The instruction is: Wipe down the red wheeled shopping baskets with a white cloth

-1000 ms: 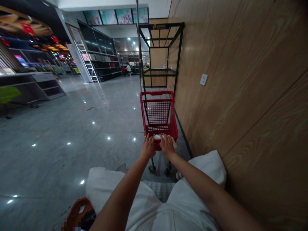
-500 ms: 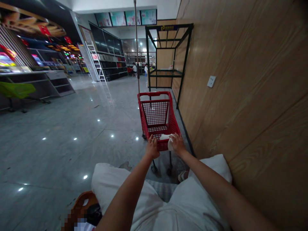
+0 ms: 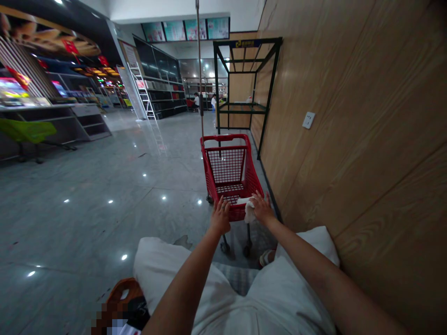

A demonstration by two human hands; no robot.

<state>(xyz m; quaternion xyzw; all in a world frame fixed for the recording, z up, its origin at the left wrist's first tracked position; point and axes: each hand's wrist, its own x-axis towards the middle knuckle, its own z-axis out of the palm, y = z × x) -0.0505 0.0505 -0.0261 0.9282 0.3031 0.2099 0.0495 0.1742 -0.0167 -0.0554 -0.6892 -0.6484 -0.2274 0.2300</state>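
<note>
A small red shopping cart [image 3: 228, 167] stands on the grey floor just ahead of me, close to the wooden wall. My left hand [image 3: 220, 218] grips the near rim of the cart on its left side, fingers curled over the edge. My right hand [image 3: 261, 208] presses a white cloth [image 3: 247, 209] against the right end of the same rim, fingers closed over it. The cart's basket looks bare inside. My knees in white clothing fill the bottom of the view.
A wood-panelled wall [image 3: 349, 116] with a white socket [image 3: 308, 120] runs along the right. A dark metal shelf frame [image 3: 244, 83] stands beyond the cart. A thin pole [image 3: 199, 70] rises behind it. An orange basket [image 3: 120, 298] lies at lower left. People sit far back.
My right hand with the cloth has slid rightward along the cart's rim, from its middle to its right end. The left hand has kept its hold. The view has shifted slightly.
</note>
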